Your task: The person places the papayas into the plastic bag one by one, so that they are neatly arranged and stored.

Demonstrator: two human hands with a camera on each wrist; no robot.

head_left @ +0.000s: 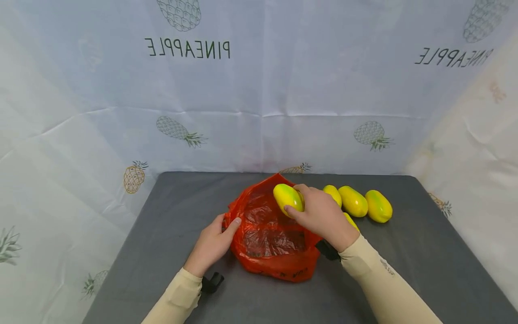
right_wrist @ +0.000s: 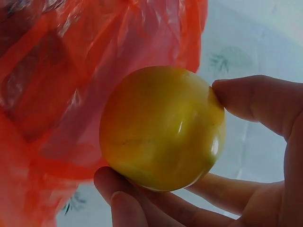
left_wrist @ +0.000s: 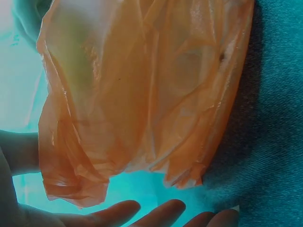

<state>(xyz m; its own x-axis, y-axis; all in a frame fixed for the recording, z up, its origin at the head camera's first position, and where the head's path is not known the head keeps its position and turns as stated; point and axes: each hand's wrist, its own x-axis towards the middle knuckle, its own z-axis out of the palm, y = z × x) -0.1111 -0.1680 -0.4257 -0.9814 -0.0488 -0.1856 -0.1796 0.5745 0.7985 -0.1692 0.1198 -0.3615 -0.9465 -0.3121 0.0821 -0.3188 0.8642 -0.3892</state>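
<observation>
A red plastic bag [head_left: 275, 265] stands on the table with its mouth spread wide. My left hand [head_left: 214, 240] holds the bag's left rim, the thumb inside and the fingers outside. In the left wrist view the fingers [left_wrist: 161, 213] show below the thin orange-looking plastic [left_wrist: 142, 94]. Over the right part of the bag's mouth, my right hand [head_left: 323, 213] grips a yellow-green mango [head_left: 288, 197]. The right wrist view shows this mango [right_wrist: 163, 127] between thumb and fingers, in front of the bag [right_wrist: 142, 52].
To the right of the bag lie several more mangoes, among them a middle one [head_left: 353, 201] and the rightmost [head_left: 378, 206]; one is partly hidden by my right hand. The dark grey table [head_left: 170, 202] ends at a pineapple-print curtain [head_left: 263, 81].
</observation>
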